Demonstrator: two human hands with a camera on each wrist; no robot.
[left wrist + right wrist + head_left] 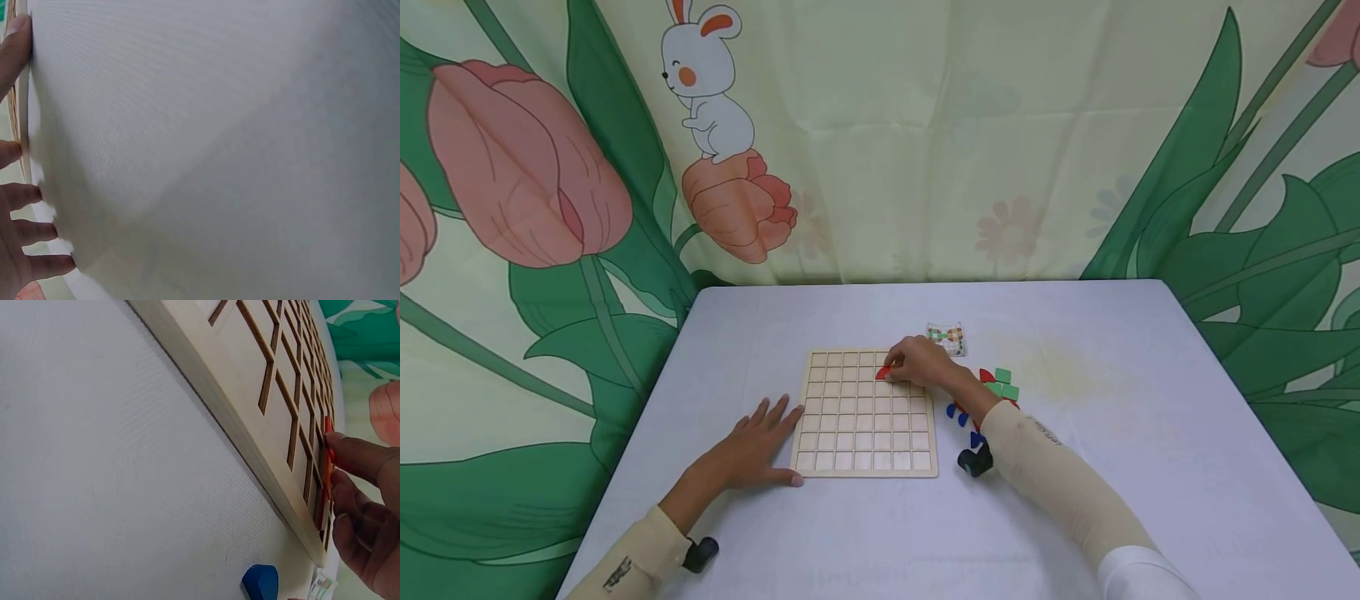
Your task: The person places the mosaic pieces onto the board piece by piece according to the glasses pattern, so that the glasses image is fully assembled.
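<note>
A square wooden grid board lies flat on the table. My left hand rests at its left edge with the fingers spread; in the left wrist view the thumb and a fingertip touch the board's side. Over the board's far right part, my right hand pinches a red wooden piece between thumb and fingers. Seen from the right wrist, red wood lies low at the grid under the fingertips. Part of that red piece is hidden by the fingers.
Right of the board lie loose green pieces, blue pieces and red pieces, partly behind the right forearm. A small packet with a coloured pattern lies beyond the board. A printed curtain hangs behind the table.
</note>
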